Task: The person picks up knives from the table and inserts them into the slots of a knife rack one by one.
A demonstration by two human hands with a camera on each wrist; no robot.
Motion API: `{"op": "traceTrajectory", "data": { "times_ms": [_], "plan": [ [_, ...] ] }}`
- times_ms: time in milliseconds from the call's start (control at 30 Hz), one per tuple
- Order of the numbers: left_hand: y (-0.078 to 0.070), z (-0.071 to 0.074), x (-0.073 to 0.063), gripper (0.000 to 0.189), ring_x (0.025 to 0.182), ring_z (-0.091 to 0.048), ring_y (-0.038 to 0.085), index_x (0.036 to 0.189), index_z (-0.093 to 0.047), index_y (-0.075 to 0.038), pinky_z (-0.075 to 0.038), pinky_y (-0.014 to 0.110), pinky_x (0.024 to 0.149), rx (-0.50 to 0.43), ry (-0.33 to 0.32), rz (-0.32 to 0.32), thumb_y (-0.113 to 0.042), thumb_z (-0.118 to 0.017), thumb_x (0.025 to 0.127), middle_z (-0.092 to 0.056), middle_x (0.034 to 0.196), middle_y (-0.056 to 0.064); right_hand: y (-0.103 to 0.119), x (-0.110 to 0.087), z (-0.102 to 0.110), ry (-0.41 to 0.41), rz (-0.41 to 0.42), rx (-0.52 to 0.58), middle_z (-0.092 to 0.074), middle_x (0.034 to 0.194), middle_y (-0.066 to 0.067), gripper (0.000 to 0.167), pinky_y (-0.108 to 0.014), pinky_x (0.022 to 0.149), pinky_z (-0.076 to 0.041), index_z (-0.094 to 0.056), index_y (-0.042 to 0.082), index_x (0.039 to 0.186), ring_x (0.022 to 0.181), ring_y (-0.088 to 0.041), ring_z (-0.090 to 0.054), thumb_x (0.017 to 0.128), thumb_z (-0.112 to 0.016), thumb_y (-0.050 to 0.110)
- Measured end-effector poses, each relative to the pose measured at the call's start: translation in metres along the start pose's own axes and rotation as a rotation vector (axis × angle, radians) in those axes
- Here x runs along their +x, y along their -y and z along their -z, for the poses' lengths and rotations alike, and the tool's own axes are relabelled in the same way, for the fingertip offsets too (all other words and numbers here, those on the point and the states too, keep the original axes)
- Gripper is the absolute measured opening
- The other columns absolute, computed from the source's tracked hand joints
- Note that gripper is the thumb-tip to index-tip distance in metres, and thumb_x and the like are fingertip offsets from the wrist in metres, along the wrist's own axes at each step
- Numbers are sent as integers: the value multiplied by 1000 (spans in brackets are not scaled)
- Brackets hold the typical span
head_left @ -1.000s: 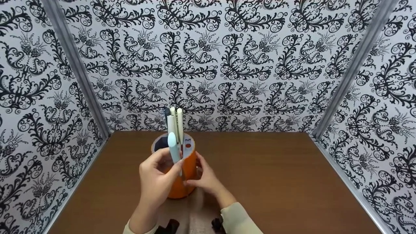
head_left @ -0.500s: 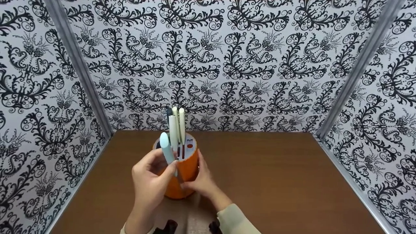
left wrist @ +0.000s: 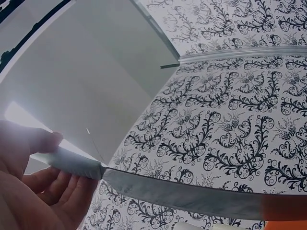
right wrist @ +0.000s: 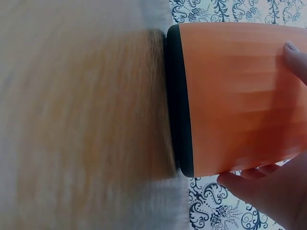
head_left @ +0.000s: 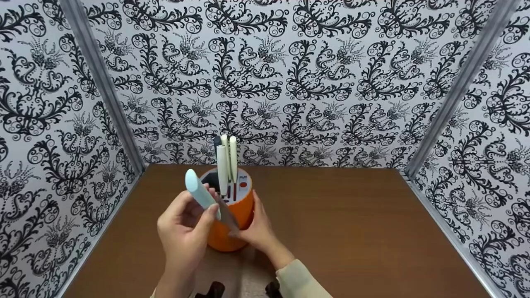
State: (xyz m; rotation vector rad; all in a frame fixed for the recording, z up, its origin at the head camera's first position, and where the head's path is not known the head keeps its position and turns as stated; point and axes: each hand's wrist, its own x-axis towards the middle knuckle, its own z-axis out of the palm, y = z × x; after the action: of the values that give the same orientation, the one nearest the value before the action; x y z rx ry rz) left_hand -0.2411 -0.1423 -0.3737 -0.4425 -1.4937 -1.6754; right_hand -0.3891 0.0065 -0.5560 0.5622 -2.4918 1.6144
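Observation:
In the head view my left hand (head_left: 184, 231) pinches the pale blue handle of a kitchen knife (head_left: 201, 191) between thumb and fingers. Its handle leans up to the left, and the wide blade (left wrist: 182, 194) shows in full length in the left wrist view, partly reflecting orange. The blade crosses in front of an orange round knife block (head_left: 244, 215), its tip near my right thumb. My right hand (head_left: 261, 234) grips the block's right side, thumb in front and fingers round it, as the right wrist view also shows. Several white-handled knives (head_left: 222, 169) and a dark-handled one stand in the block's slots.
The block stands on a brown wooden table (head_left: 352, 223). Patterned black-and-white walls (head_left: 269, 82) enclose the table at the back and both sides, with grey strips (head_left: 103, 87) at the corners. Two small dark objects (head_left: 216, 289) lie at the bottom edge.
My left hand has moved left with the knife, away from the block's top, and the handle has tilted further left. The right hand still holds the block.

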Motion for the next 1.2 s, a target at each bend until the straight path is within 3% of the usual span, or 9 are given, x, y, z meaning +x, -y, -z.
{"op": "traceTrajectory", "data": {
  "times_ms": [167,233,533,833,967,1200],
  "plan": [
    [-3,-5,-4,34,102,-78,22,120,-66,18,-62,35,98,-162,-96,-88,26,-66,87,-77,111,14,1,1,0,-8,-10,23,-36,171,-9,133,-60,127,-34,-18,26,170,152,-33,-44,68,-102,40],
    [-4,-6,-6,35,102,-77,24,122,-67,16,-62,35,99,-188,-129,-111,25,-64,88,-76,110,14,-1,2,0,-9,-13,28,-37,170,-9,135,-60,127,-34,-19,26,170,151,-34,-45,66,-103,40],
    [2,-8,-5,33,106,-76,22,126,-64,17,-60,34,102,-105,-143,-166,18,-67,93,-75,113,11,-1,3,1,-21,-25,40,-40,168,-8,135,-60,126,-35,-21,29,169,149,-33,-48,63,-104,41],
    [14,-11,-1,38,114,-73,22,127,-59,24,-58,31,105,-27,-107,-253,27,-61,89,-73,119,13,1,1,3,-15,-47,49,-41,168,-1,132,-58,126,-36,-21,35,168,147,-28,-51,64,-103,39],
    [21,-12,3,38,115,-71,24,128,-59,24,-58,32,106,-23,-87,-282,26,-59,90,-72,120,15,1,2,3,-9,-41,71,-38,169,1,129,-58,126,-36,-20,37,168,148,-27,-50,68,-101,40],
    [29,-8,8,33,115,-73,25,127,-58,25,-58,33,106,-20,-113,-305,21,-61,94,-72,120,14,-1,2,0,12,-14,106,-37,170,3,128,-58,127,-35,-19,40,167,149,-24,-48,69,-101,40]
  ]
}}
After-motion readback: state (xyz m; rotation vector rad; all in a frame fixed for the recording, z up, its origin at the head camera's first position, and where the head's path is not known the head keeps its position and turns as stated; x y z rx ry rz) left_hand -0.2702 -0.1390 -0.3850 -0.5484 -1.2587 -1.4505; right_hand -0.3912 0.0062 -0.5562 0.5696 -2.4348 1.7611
